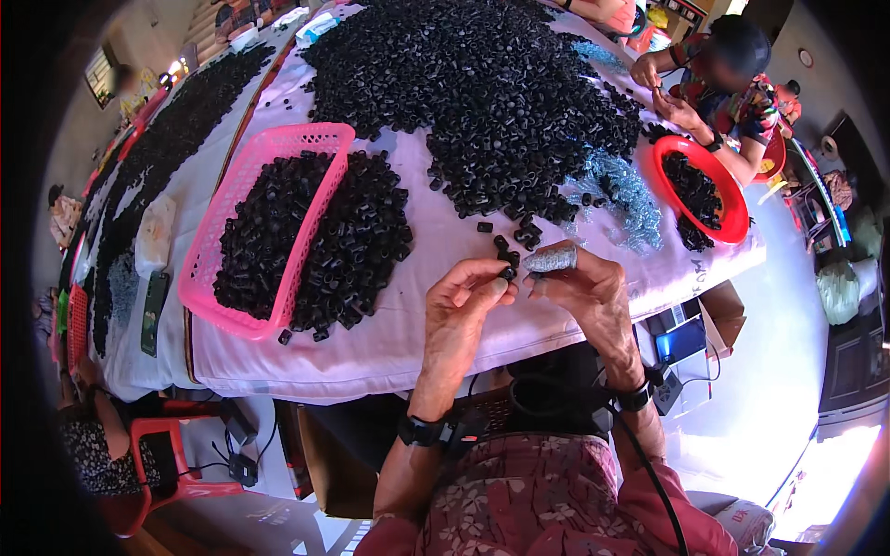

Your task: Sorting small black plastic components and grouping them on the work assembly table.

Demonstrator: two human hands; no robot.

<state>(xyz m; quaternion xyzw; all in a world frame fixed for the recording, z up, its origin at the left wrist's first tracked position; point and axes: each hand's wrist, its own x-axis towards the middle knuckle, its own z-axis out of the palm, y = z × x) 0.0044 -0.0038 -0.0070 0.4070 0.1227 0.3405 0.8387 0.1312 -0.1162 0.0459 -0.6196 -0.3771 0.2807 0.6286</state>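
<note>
Above the near edge of the cloth-covered table, my two hands meet almost fingertip to fingertip. The thumb and fingers of my left hand (456,301) pinch a small black tubular piece (507,273). My right hand (595,295) is closed in a pinch just beside it, and a silvery wrapping (553,259) covers one of its fingers. What those right fingertips hold, if anything, is hidden. A few loose black pieces (527,235) lie on the cloth just beyond, at the front of a large heap of black pieces (482,102).
Left of my hands, a pink basket (278,320) of black pieces stands beside another pile (357,241). On the right are bluish clear scraps (635,208) and a red bowl (739,208) of pieces. A co-worker's hands (663,83) work at the right edge. A phone (154,315) lies far left.
</note>
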